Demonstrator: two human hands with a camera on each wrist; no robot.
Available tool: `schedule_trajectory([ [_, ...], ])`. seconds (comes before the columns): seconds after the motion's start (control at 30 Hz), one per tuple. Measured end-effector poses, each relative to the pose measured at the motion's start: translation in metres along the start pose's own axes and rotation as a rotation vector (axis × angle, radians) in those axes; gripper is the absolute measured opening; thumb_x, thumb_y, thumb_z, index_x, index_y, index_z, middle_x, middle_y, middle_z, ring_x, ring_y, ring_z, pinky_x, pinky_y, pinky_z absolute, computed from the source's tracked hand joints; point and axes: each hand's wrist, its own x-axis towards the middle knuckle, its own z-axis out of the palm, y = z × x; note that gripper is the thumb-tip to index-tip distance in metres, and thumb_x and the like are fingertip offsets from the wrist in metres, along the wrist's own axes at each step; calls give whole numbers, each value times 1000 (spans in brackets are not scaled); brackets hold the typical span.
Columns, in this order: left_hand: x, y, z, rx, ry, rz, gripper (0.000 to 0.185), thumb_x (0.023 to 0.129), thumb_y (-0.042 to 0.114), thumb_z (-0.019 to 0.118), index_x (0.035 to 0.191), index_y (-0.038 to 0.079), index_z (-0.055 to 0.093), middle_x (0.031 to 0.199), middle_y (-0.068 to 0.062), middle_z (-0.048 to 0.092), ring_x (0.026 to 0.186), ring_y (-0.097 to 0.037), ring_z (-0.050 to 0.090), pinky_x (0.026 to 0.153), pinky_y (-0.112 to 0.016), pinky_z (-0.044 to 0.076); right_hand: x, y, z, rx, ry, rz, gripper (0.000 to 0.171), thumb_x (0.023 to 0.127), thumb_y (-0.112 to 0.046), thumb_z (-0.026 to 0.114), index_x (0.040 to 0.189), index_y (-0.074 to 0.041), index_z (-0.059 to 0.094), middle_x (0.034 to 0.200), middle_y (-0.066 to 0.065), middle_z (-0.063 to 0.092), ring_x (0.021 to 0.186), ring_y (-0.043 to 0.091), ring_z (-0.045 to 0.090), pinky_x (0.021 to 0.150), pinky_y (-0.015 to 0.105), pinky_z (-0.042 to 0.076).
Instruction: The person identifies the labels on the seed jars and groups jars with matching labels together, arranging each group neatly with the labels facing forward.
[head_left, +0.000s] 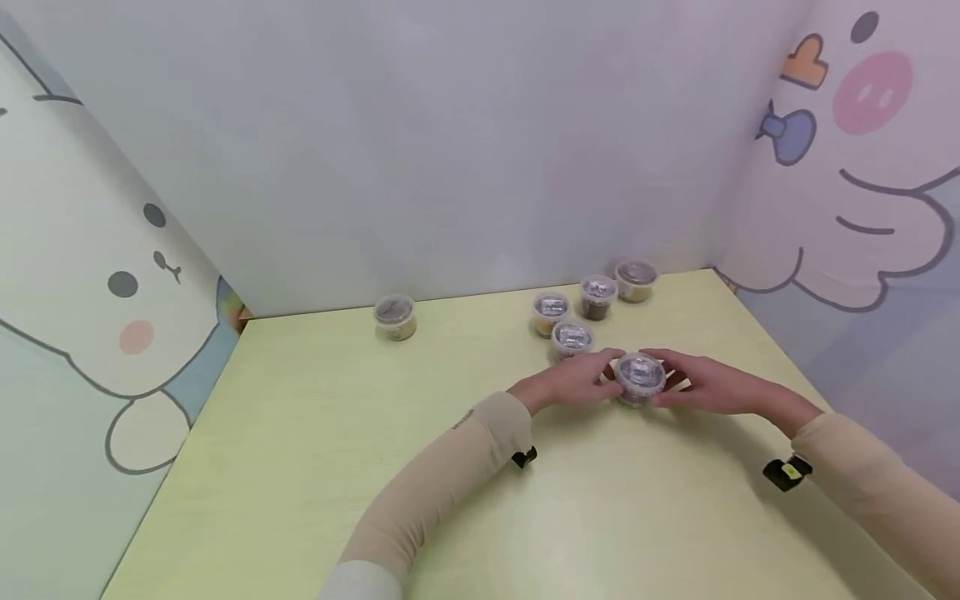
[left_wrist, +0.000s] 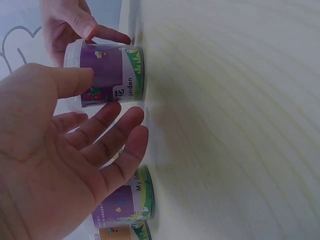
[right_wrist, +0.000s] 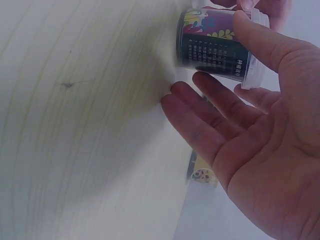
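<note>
A lidded plastic cup point(head_left: 640, 377) sits between both hands at the right of the table, upright, its base right at the tabletop. Its wrapper is purple and green with "garden" printed on it, and dark with white text on another side. My left hand point(head_left: 576, 380) holds its left side, thumb at the front and index finger behind. From the other side my right hand point(head_left: 708, 385) holds it likewise, thumb near the lid's rim. The remaining fingers of both hands spread loosely beside the cup. Just behind the left hand stands another lidded cup point(head_left: 572, 336), partly hidden.
Further back stand an orange-labelled cup point(head_left: 551, 310), a dark cup point(head_left: 597, 296) and a wider cup point(head_left: 636, 280) near the back edge. One more cup point(head_left: 395, 318) stands alone at the back left. Cloth walls point(head_left: 450, 150) with cartoon animals enclose the pale yellow table point(head_left: 300, 467).
</note>
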Motion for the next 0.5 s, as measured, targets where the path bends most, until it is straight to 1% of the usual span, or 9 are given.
schedule_trajectory([
  [0.13, -1, 1, 0, 17, 5, -9, 59, 105, 28, 58, 155, 7, 35, 118, -2, 65, 95, -5, 61, 79, -14, 47, 2, 2, 1, -7, -6, 20, 77, 95, -33, 74, 153, 1, 36, 128, 16, 60, 107, 25, 65, 86, 31, 57],
  [0.23, -2, 2, 0, 33, 0, 6, 58, 105, 27, 57, 155, 6, 35, 118, -2, 65, 95, -5, 61, 79, -13, 47, 2, 3, 1, 1, -14, 29, 78, 95, -34, 74, 152, 2, 36, 131, 16, 59, 109, 26, 64, 87, 28, 56],
  [0.37, -3, 5, -3, 24, 3, 23, 57, 105, 25, 57, 154, 5, 36, 119, -4, 65, 97, -6, 62, 80, -13, 47, 2, 0, -3, 14, -14, 9, 77, 95, -32, 74, 152, 3, 37, 132, 15, 58, 109, 26, 63, 88, 28, 56],
  [0.5, -8, 6, -8, -5, 12, 21, 57, 105, 27, 58, 153, 6, 38, 118, -3, 65, 96, -6, 62, 80, -13, 48, 2, -5, -6, 26, -15, -30, 73, 96, -29, 73, 151, 4, 38, 131, 14, 59, 109, 21, 64, 89, 29, 56],
])
